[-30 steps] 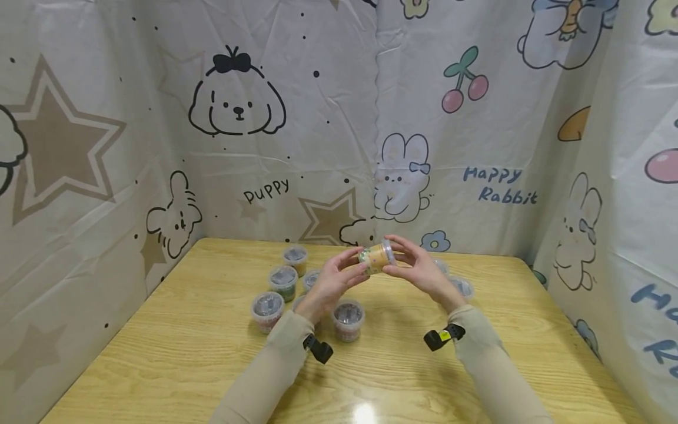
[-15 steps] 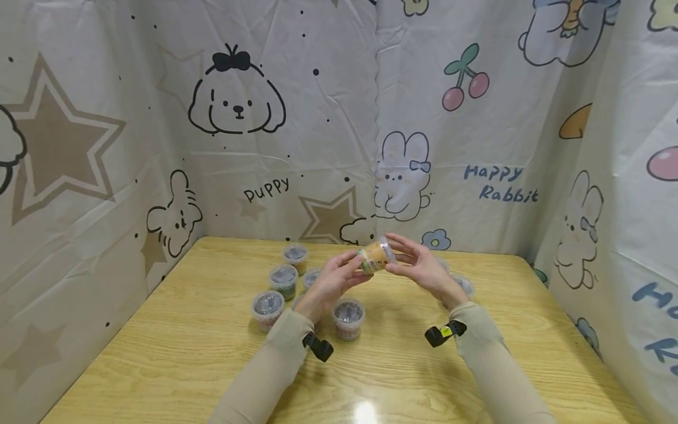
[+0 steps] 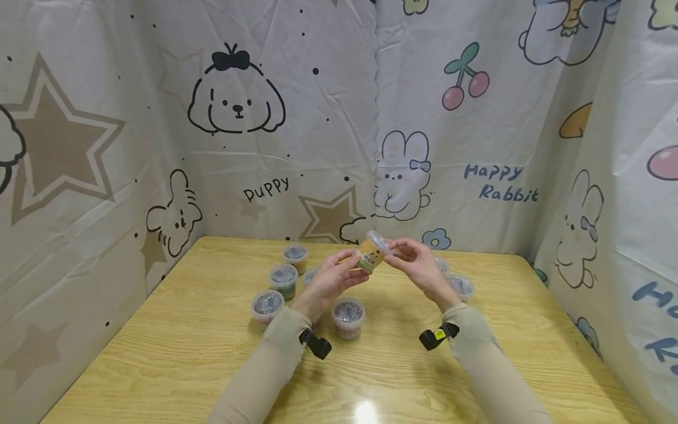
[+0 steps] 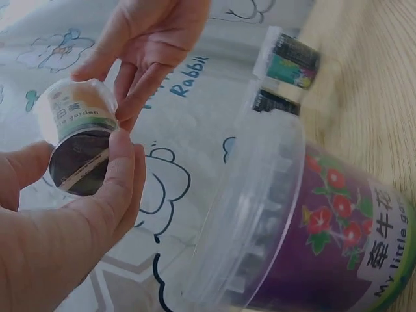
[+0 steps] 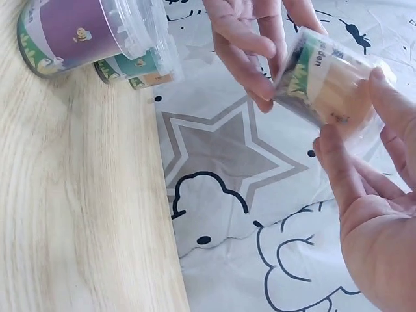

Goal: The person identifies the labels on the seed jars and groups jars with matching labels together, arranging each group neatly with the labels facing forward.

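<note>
A small lidded plastic cup (image 3: 372,252) with an orange label is held above the table, tilted with its lid end up and to the right. My left hand (image 3: 335,278) grips it around the lower part; in the left wrist view its thumb and fingers lie on either side of the dark base. My right hand (image 3: 419,268) pinches the cup near the lid with thumb and fingertips. In the right wrist view the orange cup (image 5: 338,88) sits between both hands, its label partly hidden by fingers. Printed letters "garden" show on the cup (image 4: 79,107) in the left wrist view.
Several similar lidded cups stand on the wooden table (image 3: 159,353): a green one (image 3: 283,282), a reddish one (image 3: 267,309) and another reddish one (image 3: 348,319) near my left forearm. More cups (image 3: 462,287) stand behind my right wrist. A printed cloth (image 3: 328,118) surrounds the table.
The cup has turned from lying nearly sideways to a more upright tilt, its label now facing the head camera. My right fingers have shifted lower along the lid edge.
</note>
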### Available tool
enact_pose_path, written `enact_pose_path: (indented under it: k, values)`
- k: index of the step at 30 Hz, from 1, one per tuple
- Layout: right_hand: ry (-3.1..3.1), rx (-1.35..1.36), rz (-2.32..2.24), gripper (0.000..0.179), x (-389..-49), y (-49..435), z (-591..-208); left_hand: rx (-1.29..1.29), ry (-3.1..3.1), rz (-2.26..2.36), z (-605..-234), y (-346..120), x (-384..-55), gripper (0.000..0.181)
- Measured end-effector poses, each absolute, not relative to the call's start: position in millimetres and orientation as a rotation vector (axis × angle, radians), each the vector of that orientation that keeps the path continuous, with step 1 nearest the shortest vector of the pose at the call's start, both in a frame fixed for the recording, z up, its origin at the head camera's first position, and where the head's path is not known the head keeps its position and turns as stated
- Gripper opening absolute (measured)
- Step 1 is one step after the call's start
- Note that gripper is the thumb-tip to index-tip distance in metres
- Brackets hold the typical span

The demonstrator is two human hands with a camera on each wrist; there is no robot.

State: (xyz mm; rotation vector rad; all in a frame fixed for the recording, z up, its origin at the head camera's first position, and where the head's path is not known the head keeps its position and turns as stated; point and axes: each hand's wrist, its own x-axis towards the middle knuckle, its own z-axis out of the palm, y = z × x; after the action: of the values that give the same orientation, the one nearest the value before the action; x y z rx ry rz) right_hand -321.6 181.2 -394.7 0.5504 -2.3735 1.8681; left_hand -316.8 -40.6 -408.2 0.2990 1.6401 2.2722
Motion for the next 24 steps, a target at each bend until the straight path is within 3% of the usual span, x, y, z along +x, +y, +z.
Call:
enact_pose_path:
  k: [15,24]
  values:
    - [-2.377,0.531,1.826,0.027,-331.1,161.7,-390.5,0.380,2.368,1.958,-387.0,-62.5,-319.5,0.042]
    - [-2.470,0.609,1.722,0.025,-339.9,147.7,-382.8,0.587,2.631,1.751,-366.4,-78.4,-331.5,0.051]
